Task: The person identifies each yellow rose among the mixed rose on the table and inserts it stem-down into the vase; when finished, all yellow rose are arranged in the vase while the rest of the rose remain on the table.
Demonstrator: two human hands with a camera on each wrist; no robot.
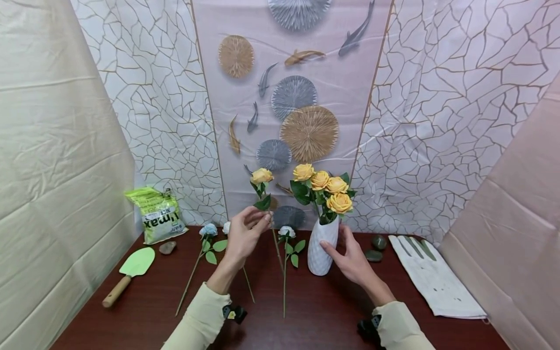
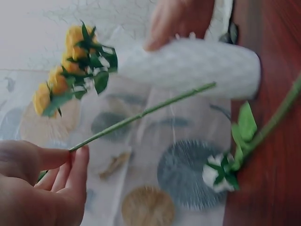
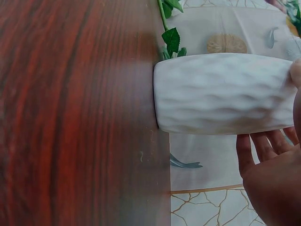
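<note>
My left hand (image 1: 245,236) pinches the stem of a single yellow rose (image 1: 262,176), upright to the left of the vase. In the left wrist view, the rose's green stem (image 2: 141,115) points toward the vase, its lower end free; its bloom is out of sight there. A textured white vase (image 1: 323,250) stands on the table, tilted slightly, with several yellow roses (image 1: 339,203) in its mouth. Around the vase's right side, my right hand (image 1: 352,260) grips with the thumb in front. The right wrist view has these fingers (image 3: 263,146) against the vase wall.
On the dark table (image 1: 315,311) lie a white rose (image 1: 286,232), a blue rose (image 1: 209,229) and another white rose (image 1: 226,227) partly behind my left hand. Leftward are a green bag (image 1: 159,216), a stone (image 1: 167,248) and a trowel (image 1: 131,272); rightward, dark stones (image 1: 374,255) and a white glove (image 1: 437,279).
</note>
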